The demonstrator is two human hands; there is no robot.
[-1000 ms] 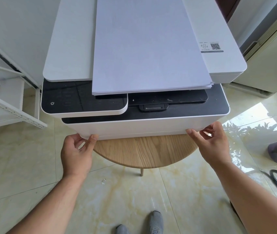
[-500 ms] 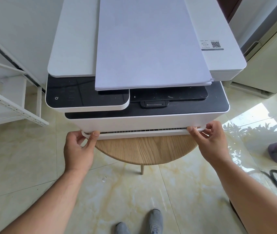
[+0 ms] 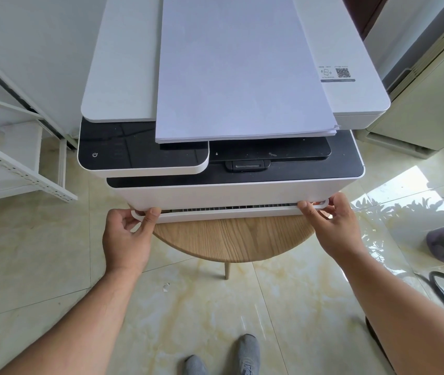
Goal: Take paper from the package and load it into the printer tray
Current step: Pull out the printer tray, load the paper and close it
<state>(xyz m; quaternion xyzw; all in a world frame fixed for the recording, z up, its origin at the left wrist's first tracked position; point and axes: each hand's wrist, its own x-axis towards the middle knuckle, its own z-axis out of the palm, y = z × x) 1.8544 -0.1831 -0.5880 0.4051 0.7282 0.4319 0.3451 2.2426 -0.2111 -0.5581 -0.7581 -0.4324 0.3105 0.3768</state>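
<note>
Paper stack (image 3: 242,69) already out, resting on the printer (image 3: 123,77) lid. My left hand (image 3: 126,239) and right hand (image 3: 333,226) pinch the tray front (image 3: 229,212), barely cracked open. Loading not begun

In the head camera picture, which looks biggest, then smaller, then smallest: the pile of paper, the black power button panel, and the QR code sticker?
1. Pile of paper, by far the biggest.
2. Black power button panel.
3. QR code sticker, smallest.
The sticker sits farther from the camera, but the gap is too wide for that to matter.
</note>
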